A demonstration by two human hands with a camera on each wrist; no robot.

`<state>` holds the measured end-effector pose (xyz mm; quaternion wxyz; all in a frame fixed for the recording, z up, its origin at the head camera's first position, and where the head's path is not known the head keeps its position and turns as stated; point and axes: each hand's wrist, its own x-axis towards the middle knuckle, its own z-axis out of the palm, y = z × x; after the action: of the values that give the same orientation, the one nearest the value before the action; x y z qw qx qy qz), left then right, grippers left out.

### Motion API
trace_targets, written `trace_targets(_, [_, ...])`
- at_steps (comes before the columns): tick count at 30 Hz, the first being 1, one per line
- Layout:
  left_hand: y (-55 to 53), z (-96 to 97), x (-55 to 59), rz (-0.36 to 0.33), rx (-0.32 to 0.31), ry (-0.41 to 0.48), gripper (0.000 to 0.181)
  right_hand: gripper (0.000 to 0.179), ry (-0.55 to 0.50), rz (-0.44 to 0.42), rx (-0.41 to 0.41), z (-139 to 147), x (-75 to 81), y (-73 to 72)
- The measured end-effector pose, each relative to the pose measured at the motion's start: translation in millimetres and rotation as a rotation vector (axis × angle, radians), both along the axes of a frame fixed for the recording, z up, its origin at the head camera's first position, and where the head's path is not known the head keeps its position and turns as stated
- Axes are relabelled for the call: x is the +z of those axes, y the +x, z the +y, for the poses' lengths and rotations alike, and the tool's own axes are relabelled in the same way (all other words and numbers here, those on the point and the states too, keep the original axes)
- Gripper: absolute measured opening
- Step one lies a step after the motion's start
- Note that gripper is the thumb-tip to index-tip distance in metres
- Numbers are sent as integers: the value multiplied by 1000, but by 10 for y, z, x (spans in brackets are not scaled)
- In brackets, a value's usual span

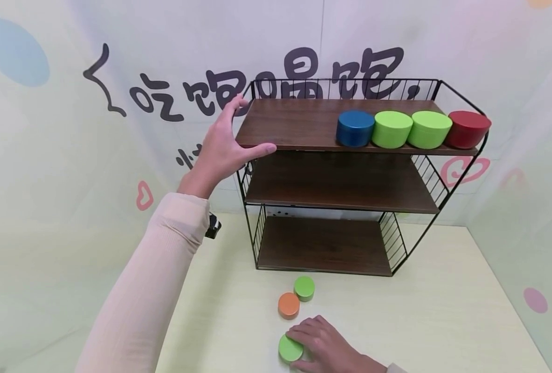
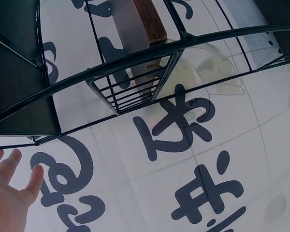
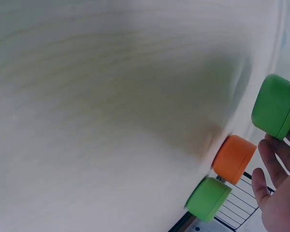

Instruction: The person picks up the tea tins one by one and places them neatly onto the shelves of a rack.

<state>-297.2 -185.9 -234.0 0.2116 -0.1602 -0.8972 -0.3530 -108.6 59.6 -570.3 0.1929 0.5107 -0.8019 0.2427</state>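
At near side of table (image 1: 453, 316): pinched from right, with nearer right hand (image 1: 326, 346), nearest green tin (image 1: 289, 349), near of orange tin (image 1: 288, 304); held left hand (image 1: 224, 141) unclenched, far off, by rack's (image 1: 341, 181) top left corner.

Worktop (image 1: 444, 295): pale; black rack (image 1: 341, 181) right of centre, orange tin (image 1: 288, 304) and green tin (image 1: 304, 288) at lower centre.
Top shelf (image 1: 294, 122): dark brown; blue tin (image 1: 355, 129), two lime-green tins (image 1: 392, 130) and red tin (image 1: 467, 130) in a row, upper right of the frame.
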Motion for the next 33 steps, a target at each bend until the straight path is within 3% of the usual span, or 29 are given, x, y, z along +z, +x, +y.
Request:
trace_targets(12, [-5,-6,-15,5,-3,4,113,53,13,49,-27,67,260,-82])
trace_targets(19, [-6,-6,-14,1,-10,10,113,54,22,29,-47,94,421,-151])
trace_targets(33, [-11,-8,-14,-1,-12,6,113,49,-25,134,-32,177,687,-343])
